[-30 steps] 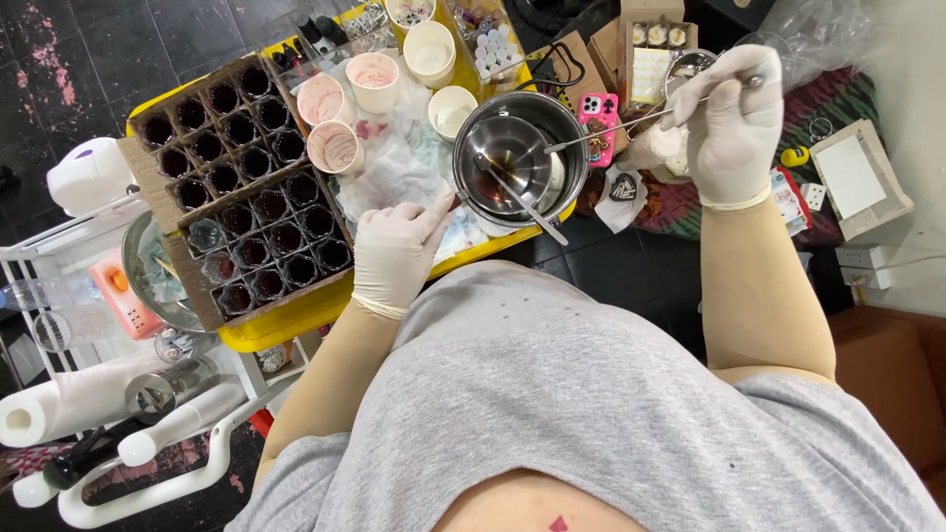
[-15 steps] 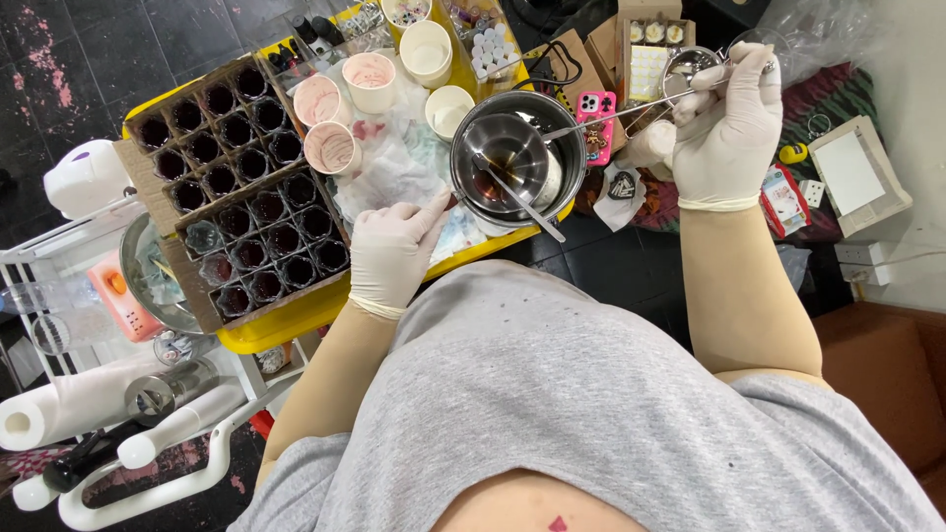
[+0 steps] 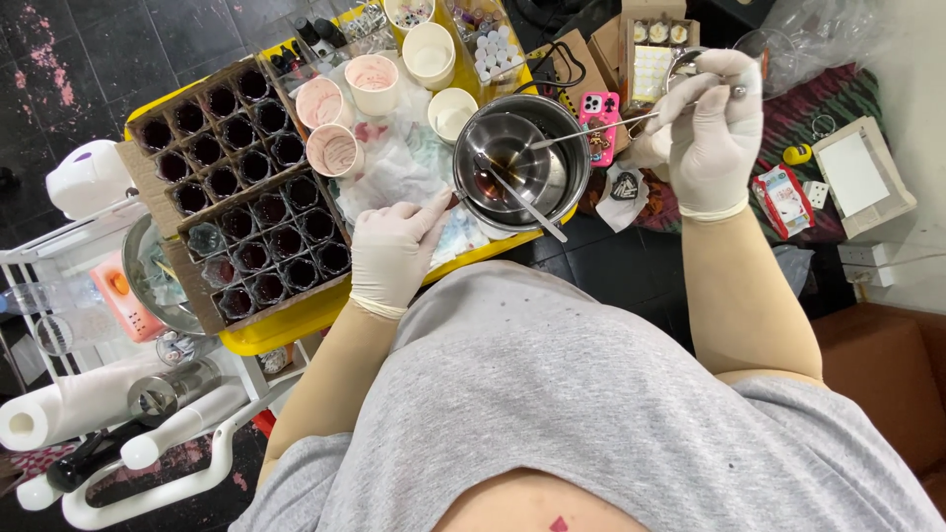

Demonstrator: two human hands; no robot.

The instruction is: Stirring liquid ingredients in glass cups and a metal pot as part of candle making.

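Note:
Both of my hands wear pale gloves. My right hand (image 3: pixel 711 128) grips the long thin handle (image 3: pixel 591 128) of a small steel pot (image 3: pixel 520 163), which holds a little dark red liquid. A metal stirring rod (image 3: pixel 527 202) leans inside the pot and sticks out over its near rim. Fingers slightly spread, my left hand (image 3: pixel 392 251) rests on crumpled stained paper (image 3: pixel 394 167) beside the pot's left side, with nothing in it. Left of that hand stands a cardboard tray (image 3: pixel 241 187) divided into cells, with several small glass jars of dark red fill.
Everything sits on a yellow table (image 3: pixel 286 330). Pale paper cups (image 3: pixel 372 81) with pink stains stand behind the paper. A pink phone (image 3: pixel 597 110), cardboard boxes (image 3: pixel 655 44) and a white box (image 3: pixel 855 175) lie to the right. At lower left are a white paper roll (image 3: pixel 39 414) and a metal bowl (image 3: pixel 148 276).
My right hand has shifted a little on the pot handle; the pot and my left hand stay where they were.

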